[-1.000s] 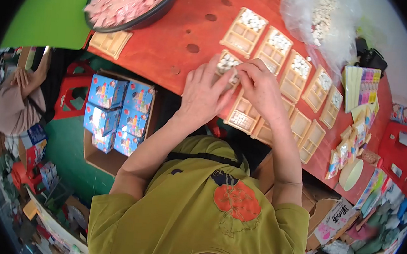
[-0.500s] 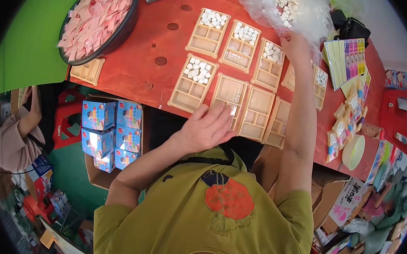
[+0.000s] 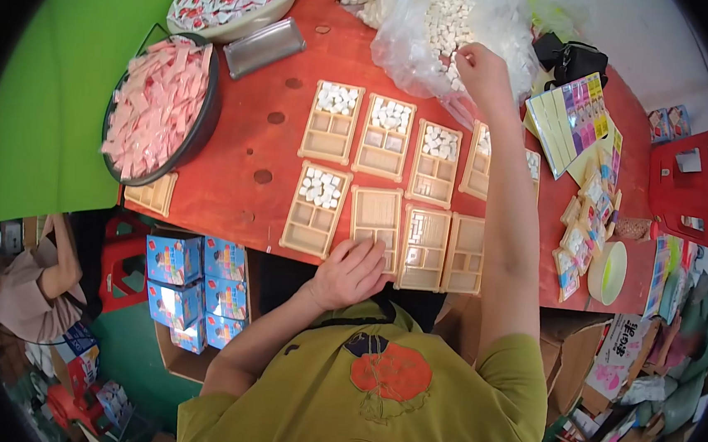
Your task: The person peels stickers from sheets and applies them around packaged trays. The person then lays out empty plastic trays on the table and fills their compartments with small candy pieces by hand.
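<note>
My left hand (image 3: 352,272) lies over the near end of a beige compartment tray (image 3: 376,206), fingers loosely stretched and apart from any white piece. That tray's big far compartment is bare. At the mouth of a clear plastic bag (image 3: 396,58), my right hand (image 3: 482,71) has its fingertips drawn together among small white cubes (image 3: 446,25); whether a cube is between them is hidden. Several trays stand in two rows, and white cubes fill the far compartment of some, such as the near-left tray (image 3: 315,214). My right forearm covers part of the trays on the right.
A dark tub (image 3: 204,118) of pink packets and a metal tin (image 3: 264,47) stand on the left. To the right are printed sheets (image 3: 569,126), stacked small packs (image 3: 582,231) and a pale bowl (image 3: 607,274). Blue boxes (image 3: 176,261) sit below the table edge.
The camera view has shifted, so the table appears lower. My right hand has reached further into the bag's mouth among the cubes. My left hand stays at the same tray's near end.
</note>
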Tool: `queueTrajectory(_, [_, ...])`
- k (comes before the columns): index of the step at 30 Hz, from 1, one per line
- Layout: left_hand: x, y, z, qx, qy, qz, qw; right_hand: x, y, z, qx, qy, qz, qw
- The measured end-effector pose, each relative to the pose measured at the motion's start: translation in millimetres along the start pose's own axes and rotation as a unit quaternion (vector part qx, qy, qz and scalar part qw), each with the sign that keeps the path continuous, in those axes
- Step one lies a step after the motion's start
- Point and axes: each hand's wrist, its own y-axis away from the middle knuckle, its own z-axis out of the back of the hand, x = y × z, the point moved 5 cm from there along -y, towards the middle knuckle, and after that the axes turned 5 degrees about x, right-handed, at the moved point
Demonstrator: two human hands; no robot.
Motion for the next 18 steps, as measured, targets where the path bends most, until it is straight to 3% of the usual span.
queueTrajectory(3, [0.6, 1.0, -1.4, 0.008, -0.008, 0.015, 1.000, -17.2, -49.2, -23.1, -0.029, 0.072, 0.025, 0.997])
queueTrajectory(5, [0.6, 3.3, -3.9, 0.012, -0.017, 0.015, 1.000, -16.4, -66.5, -39.6, -0.080, 0.083, 0.102, 0.988])
queueTrajectory(7, [1.6, 4.2, -6.2, 0.021, -0.019, 0.024, 0.999, -24.8, -86.2, -56.7, -0.078, 0.114, 0.095, 0.986])
queueTrajectory(9, [3.0, 2.7, -5.4, 0.020, -0.017, 0.022, 0.999, -32.3, -96.6, -66.6, -0.006, 0.146, -0.005, 0.989])
queueTrajectory(13, [4.1, 3.8, -4.0, 0.016, -0.007, 0.025, 1.000, -36.5, -92.9, -51.0, 0.030, 0.103, -0.013, 0.994])
queueTrajectory(15, [3.5, 4.3, -1.9, 0.015, 0.002, 0.033, 0.999, -46.7, -84.9, -33.5, -0.061, 0.008, -0.005, 0.998])
queueTrajectory(16, [4.8, 2.7, 2.1, 0.001, 0.035, 0.033, 0.999, -50.2, -83.3, -27.2, -0.085, 0.036, 0.025, 0.995])
queueTrajectory(18, [4.9, 0.7, 13.9, -0.026, 0.096, 0.030, 0.995, -57.5, -75.8, -26.8, -0.066, 0.023, 0.030, 0.997])
